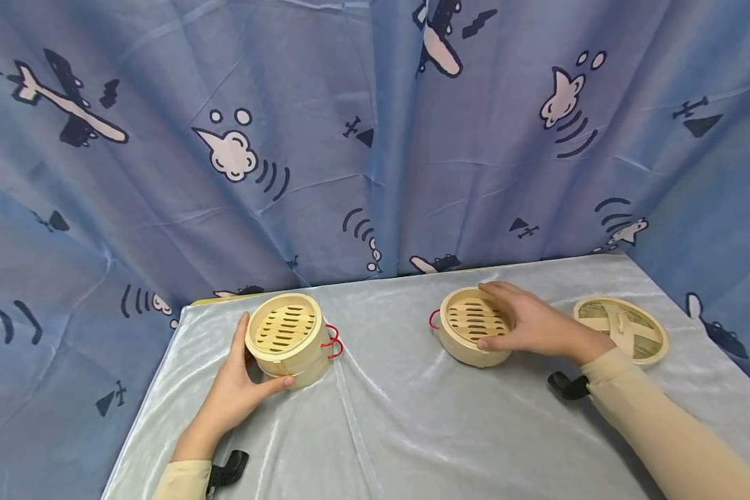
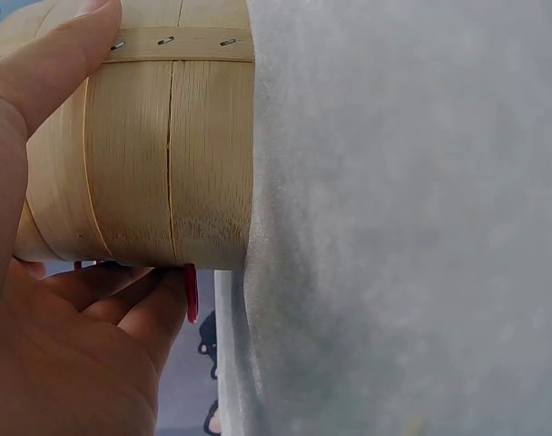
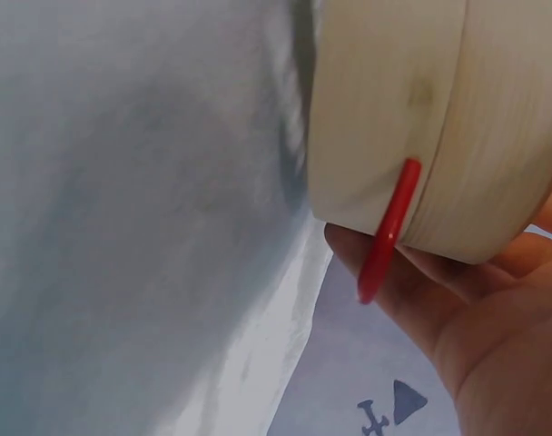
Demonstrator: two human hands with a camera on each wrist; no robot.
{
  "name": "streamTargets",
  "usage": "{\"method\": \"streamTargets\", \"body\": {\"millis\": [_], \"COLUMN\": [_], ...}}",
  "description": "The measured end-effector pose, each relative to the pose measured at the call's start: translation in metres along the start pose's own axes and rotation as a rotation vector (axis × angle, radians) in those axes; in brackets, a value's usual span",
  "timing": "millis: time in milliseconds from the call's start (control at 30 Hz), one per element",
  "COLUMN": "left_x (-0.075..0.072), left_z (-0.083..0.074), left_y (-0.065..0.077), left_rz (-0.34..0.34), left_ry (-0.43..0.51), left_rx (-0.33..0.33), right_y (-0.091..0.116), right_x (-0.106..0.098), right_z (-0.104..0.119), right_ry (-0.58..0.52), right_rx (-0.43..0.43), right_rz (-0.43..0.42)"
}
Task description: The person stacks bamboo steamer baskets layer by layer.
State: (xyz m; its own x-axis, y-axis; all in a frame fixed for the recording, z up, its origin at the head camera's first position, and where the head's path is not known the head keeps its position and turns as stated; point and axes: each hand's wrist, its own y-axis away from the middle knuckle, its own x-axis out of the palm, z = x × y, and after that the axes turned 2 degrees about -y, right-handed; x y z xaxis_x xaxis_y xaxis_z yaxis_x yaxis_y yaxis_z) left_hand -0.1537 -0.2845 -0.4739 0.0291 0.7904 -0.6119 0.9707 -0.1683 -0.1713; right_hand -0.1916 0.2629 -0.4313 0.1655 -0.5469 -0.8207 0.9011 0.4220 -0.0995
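Note:
Two small bamboo steamer baskets stacked one on the other form the left steamer stack [image 1: 294, 364], with slatted floor showing and red loop handles on its right side. My left hand [image 1: 231, 392] grips this stack from the left, thumb on the near side and fingers round the far side. To the right is a single bamboo steamer basket [image 1: 462, 347], with red loops at its left and near the fingers. My right hand [image 1: 531, 323] holds it from the right, thumb near and fingers on the far rim. In the right wrist view, a red handle [image 3: 389, 232] sticks out beside the fingers.
A round woven bamboo lid [image 1: 621, 330] with a crossed strap lies at the right, behind my right wrist. Pale grey velvety cloth [image 1: 381, 403] covers the table. A blue patterned curtain [image 1: 312, 139] hangs along the table's back and sides.

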Motion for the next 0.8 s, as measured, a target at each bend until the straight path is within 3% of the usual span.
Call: {"method": "streamTargets", "body": {"millis": [800], "left_x": [-0.001], "left_z": [0.003], "left_y": [-0.002], "left_rz": [-0.010], "left_ry": [-0.001], "left_rx": [0.015], "right_y": [-0.035], "right_x": [0.006], "right_z": [0.023], "right_ry": [-0.005], "right_rx": [-0.050], "right_rz": [0.039]}}
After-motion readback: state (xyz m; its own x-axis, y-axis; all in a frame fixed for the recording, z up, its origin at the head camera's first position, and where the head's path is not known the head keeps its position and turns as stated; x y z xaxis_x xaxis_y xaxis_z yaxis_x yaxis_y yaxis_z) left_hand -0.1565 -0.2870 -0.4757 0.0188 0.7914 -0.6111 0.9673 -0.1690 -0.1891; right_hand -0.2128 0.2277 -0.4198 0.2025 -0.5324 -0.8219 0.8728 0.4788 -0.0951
